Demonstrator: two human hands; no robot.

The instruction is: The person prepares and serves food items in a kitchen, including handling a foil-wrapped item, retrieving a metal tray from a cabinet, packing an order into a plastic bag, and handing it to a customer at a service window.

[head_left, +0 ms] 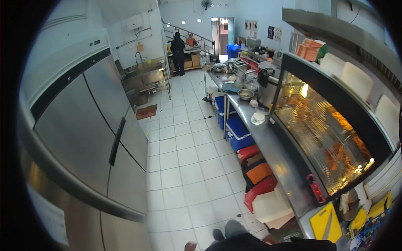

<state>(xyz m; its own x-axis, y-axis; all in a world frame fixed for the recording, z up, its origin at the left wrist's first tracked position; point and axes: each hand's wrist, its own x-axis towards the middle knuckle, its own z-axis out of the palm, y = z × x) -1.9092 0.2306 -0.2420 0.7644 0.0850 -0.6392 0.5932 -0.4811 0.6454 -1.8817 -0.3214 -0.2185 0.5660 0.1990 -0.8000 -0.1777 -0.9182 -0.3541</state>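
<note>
At the lower edge, my left hand [190,246] hangs low over the tiled floor, touching nothing that I can see. Only a small part of it shows, and its fingers cannot be made out. My right hand [270,239] is mostly hidden by my dark sleeve, beside the steel counter [289,184]. Nearest to it are flattened cardboard pieces [272,205] under that counter. Farther right, a yellow cutting board [324,224] with a knife [328,226] on it lies at the counter's near end.
White floor tiles [188,159] run between a steel refrigerator [79,138] on the left and the counter. A lit glass food warmer [322,125] holds fried food. Blue coolers [238,134] stand below the counter. Far off, a person in dark clothing [178,52] stands near a sink [146,75].
</note>
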